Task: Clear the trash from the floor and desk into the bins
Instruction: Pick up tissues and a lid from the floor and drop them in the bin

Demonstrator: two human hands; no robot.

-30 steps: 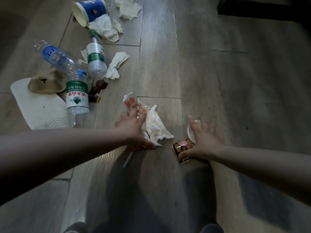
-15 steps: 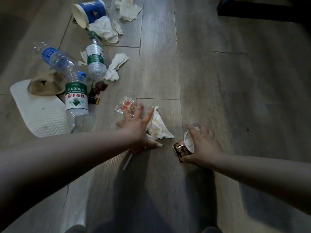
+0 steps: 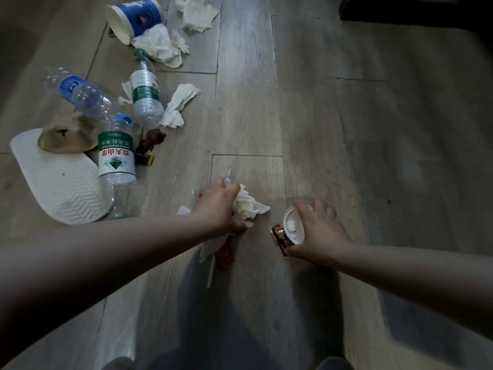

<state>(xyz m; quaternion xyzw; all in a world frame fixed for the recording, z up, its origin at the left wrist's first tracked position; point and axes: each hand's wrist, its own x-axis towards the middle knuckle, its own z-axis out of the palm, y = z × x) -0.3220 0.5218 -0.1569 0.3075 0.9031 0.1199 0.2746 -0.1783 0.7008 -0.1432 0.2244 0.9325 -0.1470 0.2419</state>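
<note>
Trash point(image 3: 144, 100) litters the wooden floor point(image 3: 248, 116). Nearest, a crumpled tissue point(image 3: 252, 206) sits in the left hand point(image 3: 218, 206), fingers point(image 3: 232, 188) curled round it, with a red wrapper point(image 3: 225, 256) sticking out beneath. The right hand point(image 3: 320, 231) grips a white lid point(image 3: 293, 225) and a brown packet point(image 3: 278, 237). Bottles point(image 3: 116, 158), a paper cup point(image 3: 136, 18) and more tissues point(image 3: 177, 105) lie further left.
</note>
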